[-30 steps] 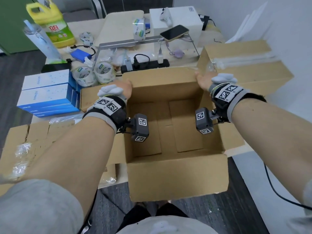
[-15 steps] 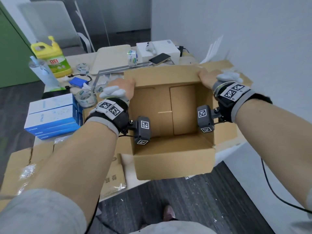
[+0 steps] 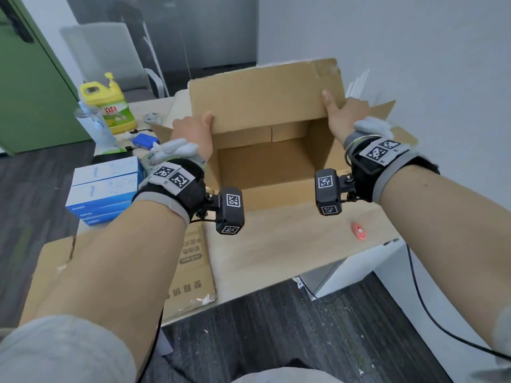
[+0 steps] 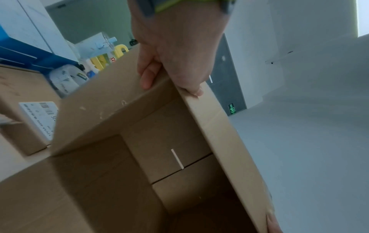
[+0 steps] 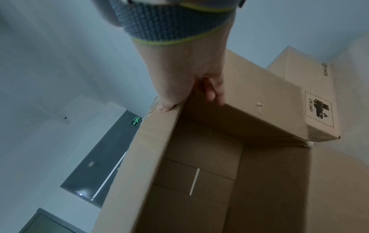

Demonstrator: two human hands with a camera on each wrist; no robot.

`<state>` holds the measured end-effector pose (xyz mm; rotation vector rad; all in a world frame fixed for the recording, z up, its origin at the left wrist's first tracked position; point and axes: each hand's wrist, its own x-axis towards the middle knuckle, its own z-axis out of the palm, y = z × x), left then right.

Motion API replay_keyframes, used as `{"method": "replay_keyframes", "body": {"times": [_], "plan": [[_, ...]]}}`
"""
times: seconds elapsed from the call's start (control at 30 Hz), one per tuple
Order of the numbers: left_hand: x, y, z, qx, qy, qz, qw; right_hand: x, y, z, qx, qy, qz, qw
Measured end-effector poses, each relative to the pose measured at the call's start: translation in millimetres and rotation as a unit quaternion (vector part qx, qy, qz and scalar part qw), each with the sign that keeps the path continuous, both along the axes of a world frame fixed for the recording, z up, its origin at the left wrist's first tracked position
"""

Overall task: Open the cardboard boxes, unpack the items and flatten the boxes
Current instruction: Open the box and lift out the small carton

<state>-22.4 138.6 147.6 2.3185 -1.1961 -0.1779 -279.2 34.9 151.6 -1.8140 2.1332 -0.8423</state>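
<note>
Two hands: both clamped on one open cardboard box (image 3: 262,167), tipped with its mouth toward the wearer.
Left fingers (image 4: 146,74): curled round the outside of the box's left wall, thumb pressed on the top flap's edge; left hand (image 3: 193,134) at the upper left corner.
Right fingers (image 5: 214,89): curled over the right wall, thumb flat on the top flap; right hand (image 3: 345,117) at the upper right corner.
Box: held up over the desk (image 3: 290,244), inside bare, bottom flaps shut with a thin slit of light at the seam.
Risk: thin flap edges only, so likely to bend or slip free if swung fast; could knock the yellow jug (image 3: 109,106) or the second box (image 5: 303,82) close behind.
Nearby: orange cutter (image 3: 358,230) on the desk, stacked blue-and-white cartons (image 3: 105,189), flattened cardboard (image 3: 190,269).
Writing: red characters on the jug label, Chinese print on the flattened cardboard, a dotted-frame mark on the box's right flap; none sharp enough to read.
</note>
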Motion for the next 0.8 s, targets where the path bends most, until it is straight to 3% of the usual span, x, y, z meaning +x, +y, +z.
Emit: {"method": "replay_keyframes", "body": {"times": [0.23,0.33,0.53,0.8], "plan": [[-5,6,-25,-0.039,0.021,0.046,0.998,0,-16,-18,-0.014,-0.058,0.081,0.995],[-22,16,-32,-0.013,-0.002,0.088,0.996,-7,-15,-31,-0.007,-0.075,0.119,0.99],[-34,42,-89,-0.052,0.024,0.096,0.994,-23,-7,-69,-0.005,-0.09,0.153,0.984],[-62,81,-106,0.027,0.014,0.144,0.989,-43,31,-109,0.01,-0.065,0.205,0.977]]}}
